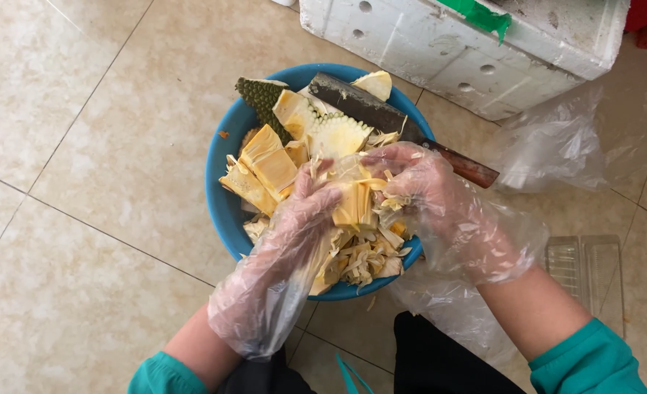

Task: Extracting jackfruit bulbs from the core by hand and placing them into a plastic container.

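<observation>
Both my hands wear loose clear plastic gloves and work over a blue bowl (221, 204) on the tiled floor. My left hand (305, 211) and my right hand (418, 182) together grip a yellow jackfruit piece (354, 204) with stringy fibres, fingers closed on it from both sides. The bowl holds more jackfruit chunks (265, 164), pale rind pieces and a green spiky skin piece (261, 95). A cleaver (360, 106) with a dark blade and brown wooden handle lies across the bowl's far rim, just beyond my right hand.
A white foam box (440, 51) with round holes stands behind the bowl. Crumpled clear plastic bags (557, 146) lie at the right. A clear plastic tray (586, 266) sits on the floor by my right forearm. Beige tiles surround the bowl.
</observation>
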